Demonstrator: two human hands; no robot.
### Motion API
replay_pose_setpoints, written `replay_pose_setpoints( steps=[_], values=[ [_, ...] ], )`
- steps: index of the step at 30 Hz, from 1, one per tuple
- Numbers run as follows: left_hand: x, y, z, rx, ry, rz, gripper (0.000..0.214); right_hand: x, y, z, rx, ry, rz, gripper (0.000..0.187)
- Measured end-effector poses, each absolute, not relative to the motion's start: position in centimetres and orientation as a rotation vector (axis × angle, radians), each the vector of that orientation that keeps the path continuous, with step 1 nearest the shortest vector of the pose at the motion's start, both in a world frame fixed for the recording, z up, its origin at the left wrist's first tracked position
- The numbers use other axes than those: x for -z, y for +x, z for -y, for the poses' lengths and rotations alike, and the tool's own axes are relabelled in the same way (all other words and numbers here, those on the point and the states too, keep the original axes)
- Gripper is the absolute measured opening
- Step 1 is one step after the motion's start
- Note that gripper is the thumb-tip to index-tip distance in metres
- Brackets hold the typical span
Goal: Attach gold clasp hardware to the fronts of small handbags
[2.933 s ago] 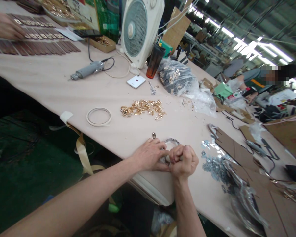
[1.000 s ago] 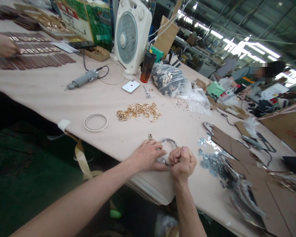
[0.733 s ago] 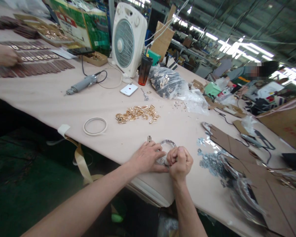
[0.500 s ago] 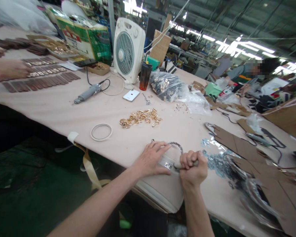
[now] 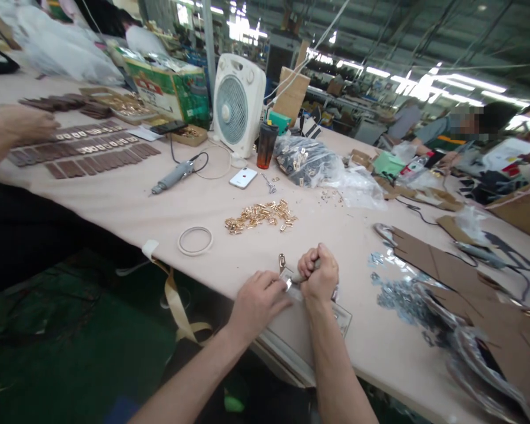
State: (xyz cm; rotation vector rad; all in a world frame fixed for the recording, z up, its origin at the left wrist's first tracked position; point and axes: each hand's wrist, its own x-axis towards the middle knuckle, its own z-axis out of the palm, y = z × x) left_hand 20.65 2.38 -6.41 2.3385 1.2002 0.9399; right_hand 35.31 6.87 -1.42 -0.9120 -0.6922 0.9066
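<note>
The right hand (image 5: 318, 274) clenches a small tool (image 5: 301, 277), which could slip and jab the left hand (image 5: 257, 306) just beside it.

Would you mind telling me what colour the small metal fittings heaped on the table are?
The small metal fittings are shiny gold, as the head view shows.
</note>
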Motion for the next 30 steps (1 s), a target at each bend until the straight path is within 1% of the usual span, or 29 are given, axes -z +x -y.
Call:
replay_pose_setpoints(
  steps=[6, 12, 17, 21, 25, 30],
  values=[
    [6.6, 20.4, -2.5, -0.935, 2.332, -1.221, 0.016, 2.4, 35.3, -7.1, -0.904, -0.943, 0.703, 0.039],
    [6.1, 20.7, -3.1, -0.900, 2.242, -1.227, 0.011, 2.6, 35.4, -7.4, -0.894, -0.995, 0.776, 0.041],
    [6.0, 20.8, -3.4, -0.883, 2.230, -1.255, 0.012, 3.3, 35.5, -7.8, -0.870, -1.058, 0.872, 0.042],
    [5.9, 20.8, -3.4, -0.866, 2.248, -1.231, 0.015, 3.2, 35.8, -8.1, -0.901, -0.986, 0.756, 0.040],
    [6.0, 20.7, -3.4, -0.873, 2.243, -1.234, 0.016, 2.9, 36.2, -8.4, -1.009, -0.955, 0.662, 0.039],
    [6.0, 20.8, -3.4, -0.879, 2.246, -1.235, 0.015, 3.1, 36.2, -8.6, -1.097, -0.955, 0.697, 0.038]
  ],
)
